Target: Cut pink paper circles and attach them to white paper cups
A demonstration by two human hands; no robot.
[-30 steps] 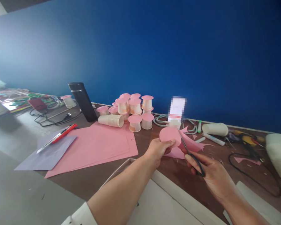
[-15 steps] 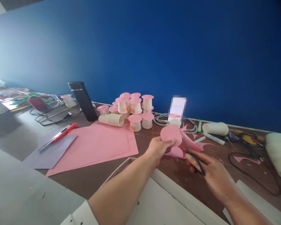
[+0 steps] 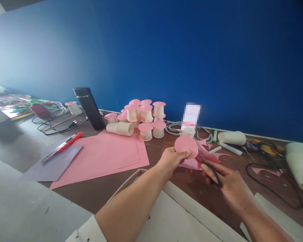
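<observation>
Clock from the pink paper disc point(image 3: 186, 145), 12 = blue wall point(image 3: 181, 50). Left hand point(image 3: 170, 161): grip pinching the disc's 7 o'clock side, thumb on top. Right hand point(image 3: 223, 178): grip closed round the scissors point(image 3: 202, 155), blades at the disc's 3 o'clock edge.

Containers: pink-topped cups point(image 3: 145, 131) bunched at 10, some two high, insides hidden; cup sleeve point(image 3: 120, 128) on its side, 9-10, cups nested inside cups; another cup point(image 3: 231, 138) lying at 3; white box point(image 3: 175, 195) at 6-7, forearm covers part.

Room: brown surface point(image 3: 189, 183) shows between disc and box edge; narrow gap at 9 before the pink sheets point(image 3: 108, 151); scraps point(image 3: 222, 155) crowd 3-4.
</observation>
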